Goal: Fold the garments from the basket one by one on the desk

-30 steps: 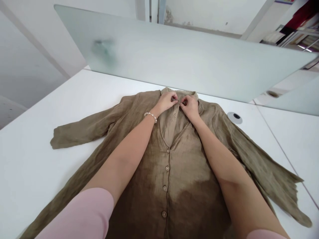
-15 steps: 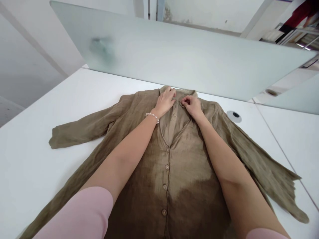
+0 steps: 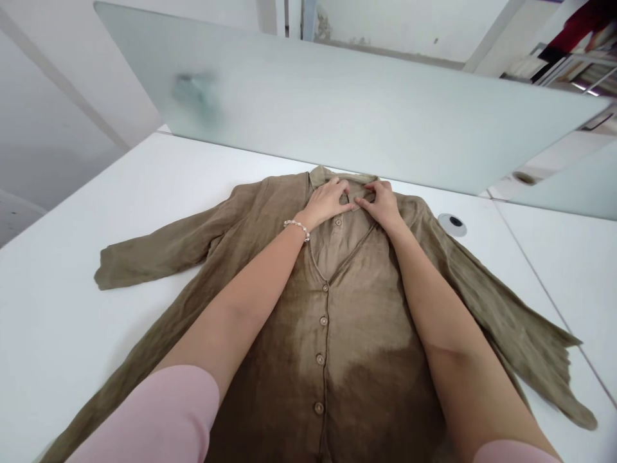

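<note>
An olive-brown button-front shirt (image 3: 337,321) lies face up on the white table (image 3: 72,321), collar away from me, both sleeves spread out. My left hand (image 3: 328,199), with a bead bracelet at the wrist, rests on the collar with fingers stretched flat on the cloth. My right hand (image 3: 383,202) lies beside it on the collar's right side, fingers also flat and nearly touching the left ones. Several buttons (image 3: 323,320) run down the front. The neck opening below my hands is unfastened.
A frosted glass divider (image 3: 337,103) stands along the table's far edge just behind the collar. A round cable grommet (image 3: 452,224) sits in the tabletop right of the shirt. A second desk (image 3: 569,257) adjoins on the right.
Both hands went from pinching at the collar's top button area to lying flat on the collar, fingertips close together. The shirt has hardly shifted.
</note>
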Demonstrator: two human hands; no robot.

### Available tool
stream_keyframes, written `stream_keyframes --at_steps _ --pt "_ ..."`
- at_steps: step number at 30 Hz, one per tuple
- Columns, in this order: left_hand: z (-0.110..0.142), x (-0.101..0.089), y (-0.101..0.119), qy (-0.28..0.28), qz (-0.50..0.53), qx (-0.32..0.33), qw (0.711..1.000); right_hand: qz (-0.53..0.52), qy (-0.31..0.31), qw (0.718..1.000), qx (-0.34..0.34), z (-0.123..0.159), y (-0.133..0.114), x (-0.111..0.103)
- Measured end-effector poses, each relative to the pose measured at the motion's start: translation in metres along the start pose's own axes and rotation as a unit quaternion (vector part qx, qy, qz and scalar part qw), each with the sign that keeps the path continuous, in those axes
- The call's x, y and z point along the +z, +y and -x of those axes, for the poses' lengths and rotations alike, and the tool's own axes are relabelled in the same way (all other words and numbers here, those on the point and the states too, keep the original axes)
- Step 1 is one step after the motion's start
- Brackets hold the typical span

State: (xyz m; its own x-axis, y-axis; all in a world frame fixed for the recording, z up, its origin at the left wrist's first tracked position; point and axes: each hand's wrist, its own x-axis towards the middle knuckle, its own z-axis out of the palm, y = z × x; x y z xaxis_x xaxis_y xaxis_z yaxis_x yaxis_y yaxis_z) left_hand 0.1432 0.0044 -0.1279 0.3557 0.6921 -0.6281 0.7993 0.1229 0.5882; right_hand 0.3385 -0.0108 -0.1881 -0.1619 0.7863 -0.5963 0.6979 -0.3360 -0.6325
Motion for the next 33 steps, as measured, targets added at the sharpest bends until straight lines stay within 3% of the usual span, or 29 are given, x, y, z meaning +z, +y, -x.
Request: stream_keyframes --at_steps 5,9,13,17,20,25,29,33 --pt "0.001 -0.001 0.003 -0.001 -0.017 -0.01 1.0 0.041 0.0 0.999 0.005 0.002 -0.001 0.002" --pt "0.001 -0.001 0.005 0.0 -0.036 -0.016 0.999 0.012 -0.025 0.999 0.017 0.002 -0.007 -0.013" --pt "0.0 0.0 0.004 -0.002 -0.039 -0.013 0.999 -0.034 -0.016 0.997 0.06 0.008 -0.006 -0.05" --pt "0.0 -0.001 0.004 -0.003 -0.031 -0.013 0.999 0.053 -0.025 0.995 0.078 0.031 -0.004 -0.106" --pt "0.001 -0.003 0.006 -0.004 -0.022 -0.017 1.0 0.124 -0.033 0.987 0.093 0.068 0.0 -0.155" --pt "0.002 -0.002 0.006 -0.002 -0.02 -0.019 1.0 0.241 -0.092 0.958 0.123 0.166 0.026 -0.221" --pt "0.001 -0.001 0.005 0.0 -0.015 -0.016 1.0 0.279 -0.076 0.937 0.194 0.239 0.063 -0.248" --pt "0.002 -0.002 0.006 -0.004 -0.015 -0.021 1.0 0.243 -0.08 0.919 0.299 0.277 0.087 -0.257"
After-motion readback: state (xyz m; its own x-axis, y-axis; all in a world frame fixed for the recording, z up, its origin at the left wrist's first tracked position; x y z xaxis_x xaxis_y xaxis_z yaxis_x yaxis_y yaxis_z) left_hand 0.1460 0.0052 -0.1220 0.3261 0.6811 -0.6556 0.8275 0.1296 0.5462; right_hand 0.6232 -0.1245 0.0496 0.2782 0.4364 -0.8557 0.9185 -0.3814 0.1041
